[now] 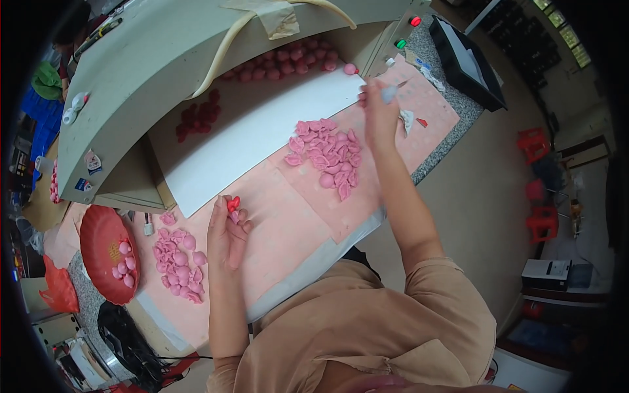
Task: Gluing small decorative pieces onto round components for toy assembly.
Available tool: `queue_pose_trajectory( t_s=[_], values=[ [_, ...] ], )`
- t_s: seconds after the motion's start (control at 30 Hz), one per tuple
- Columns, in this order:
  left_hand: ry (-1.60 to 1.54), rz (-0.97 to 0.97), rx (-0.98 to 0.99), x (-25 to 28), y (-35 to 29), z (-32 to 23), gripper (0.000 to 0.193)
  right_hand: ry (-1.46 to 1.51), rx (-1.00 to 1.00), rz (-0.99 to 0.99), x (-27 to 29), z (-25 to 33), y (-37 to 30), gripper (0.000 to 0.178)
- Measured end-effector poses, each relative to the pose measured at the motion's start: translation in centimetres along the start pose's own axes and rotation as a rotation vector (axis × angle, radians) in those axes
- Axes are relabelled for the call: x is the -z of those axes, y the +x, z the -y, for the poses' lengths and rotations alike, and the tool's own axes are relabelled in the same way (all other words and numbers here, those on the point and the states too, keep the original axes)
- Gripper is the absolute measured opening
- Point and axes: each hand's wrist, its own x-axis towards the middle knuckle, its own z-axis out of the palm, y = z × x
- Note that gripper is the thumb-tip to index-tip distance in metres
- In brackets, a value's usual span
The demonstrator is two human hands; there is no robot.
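In front of me, my left hand (228, 236) is raised over the pink-covered table, its fingers pinching a small red and pink piece (233, 205). Farther off to the right, my right hand (380, 116) is somewhat blurred by motion. It grips a small translucent bottle (389, 94) with a thin pointed tip. Between my arms lies a heap of pink petal-shaped pieces (327, 154), some of them rounded. A second heap of pink pieces (177, 259) rests left of my left forearm. One pink ball (350, 69) sits just beyond my right hand.
A grey arched housing (151, 72) stands over a white board (255, 137). Inside are many pink balls (288, 62) and a darker pink cluster (198, 119). A red basin (92, 262) holds several balls at left. A black tray (468, 62) stands far right.
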Motion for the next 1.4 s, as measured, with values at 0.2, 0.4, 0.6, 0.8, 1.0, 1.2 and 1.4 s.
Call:
queue_pose_trajectory(
  t_s=[0.2,0.4,0.6,0.8,1.0,1.2,1.4],
  values=[
    [-0.011,0.018,0.007,0.8,0.2,0.6,0.021,-0.117,0.006,-0.356,7.9,-5.2,12.1,0.037],
    [-0.003,-0.014,-0.006,1.2,0.5,0.8,0.019,0.028,-0.092,-0.238,7.0,-6.2,14.7,0.037],
    [0.008,-0.018,-0.011,0.9,1.1,0.5,0.014,-0.024,-0.053,-0.255,6.7,-7.1,15.6,0.032],
    [-0.008,0.009,-0.011,1.7,0.8,0.6,0.011,-0.192,-0.013,-0.282,8.3,-7.9,15.8,0.036],
    [-0.117,0.013,-0.005,2.6,0.5,0.7,0.016,-0.117,0.148,-0.126,4.4,-1.9,7.4,0.038],
    [-0.167,0.148,-0.004,1.7,0.6,0.6,0.017,-0.188,-0.28,0.76,-5.2,1.7,-12.5,0.027],
    [-0.15,0.033,-0.09,0.6,-1.1,0.4,0.019,-0.302,-0.149,1.131,-9.1,-0.4,-18.5,0.022]
  ],
)
